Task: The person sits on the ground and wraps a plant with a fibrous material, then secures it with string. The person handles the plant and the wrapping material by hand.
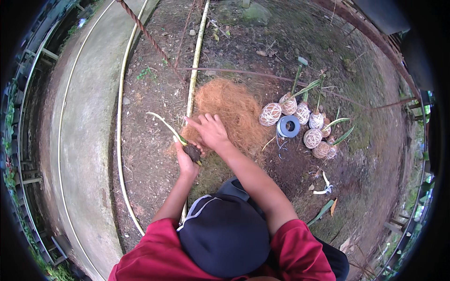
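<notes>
My left hand (pixel 187 162) holds a small plant by its dark soil root ball (pixel 192 153). One long pale-edged leaf (pixel 163 121) sticks out from it, up and to the left. Just right of it, my right hand (pixel 213 132) lies palm down with fingers apart on a heap of brown coconut fibre (pixel 232 105). What is under that palm is hidden. Some loose fibre sits close to the root ball.
Several fibre balls wrapped in white string (pixel 313 138), some with upright leaves, stand on the right around a grey spool (pixel 288 126). A bamboo pole (pixel 197 56) lies beyond the fibre. Left runs a concrete path (pixel 84 140); a twisted rusty rod (pixel 147 35) crosses above.
</notes>
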`<action>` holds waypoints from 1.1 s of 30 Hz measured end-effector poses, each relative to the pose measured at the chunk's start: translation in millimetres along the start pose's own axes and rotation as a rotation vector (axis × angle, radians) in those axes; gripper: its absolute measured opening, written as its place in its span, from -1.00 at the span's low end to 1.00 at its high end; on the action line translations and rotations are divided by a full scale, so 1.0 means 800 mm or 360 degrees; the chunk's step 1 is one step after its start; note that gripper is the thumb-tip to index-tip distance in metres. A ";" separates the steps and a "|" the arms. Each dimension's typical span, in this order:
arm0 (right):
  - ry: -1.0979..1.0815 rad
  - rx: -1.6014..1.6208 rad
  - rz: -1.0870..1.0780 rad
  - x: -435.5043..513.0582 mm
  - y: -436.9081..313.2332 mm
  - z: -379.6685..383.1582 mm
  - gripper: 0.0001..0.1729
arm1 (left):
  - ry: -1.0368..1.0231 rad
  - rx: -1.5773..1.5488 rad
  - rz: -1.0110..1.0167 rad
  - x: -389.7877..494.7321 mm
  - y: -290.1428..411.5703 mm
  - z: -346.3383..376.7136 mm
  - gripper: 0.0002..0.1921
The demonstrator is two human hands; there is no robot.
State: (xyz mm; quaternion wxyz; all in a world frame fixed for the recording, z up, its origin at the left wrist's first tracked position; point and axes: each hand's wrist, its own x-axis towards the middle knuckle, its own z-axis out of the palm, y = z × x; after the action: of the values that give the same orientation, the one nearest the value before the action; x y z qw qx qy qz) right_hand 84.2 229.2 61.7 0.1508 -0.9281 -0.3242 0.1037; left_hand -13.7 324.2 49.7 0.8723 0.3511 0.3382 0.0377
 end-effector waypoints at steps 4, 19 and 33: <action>-0.0091 -0.0274 0.0028 0.018 -0.004 -0.013 -0.34 | 0.0040 -0.0005 0.0063 0.002 0.023 0.004 -0.37; -0.0387 0.0826 0.0516 0.002 0.045 -0.167 -0.40 | -0.0187 -0.0280 0.0145 -0.050 0.077 0.102 -0.42; 0.0240 0.2408 0.0895 -0.172 0.122 -0.245 -0.49 | -0.0558 -0.0311 -0.0045 -0.070 0.045 0.252 -0.46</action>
State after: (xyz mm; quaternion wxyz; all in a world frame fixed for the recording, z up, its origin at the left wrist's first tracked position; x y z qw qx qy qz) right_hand 90.9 27.8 223.9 0.7275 -0.6260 0.0901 0.2660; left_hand 73.7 215.8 209.9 0.9482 0.2612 0.1808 -0.0037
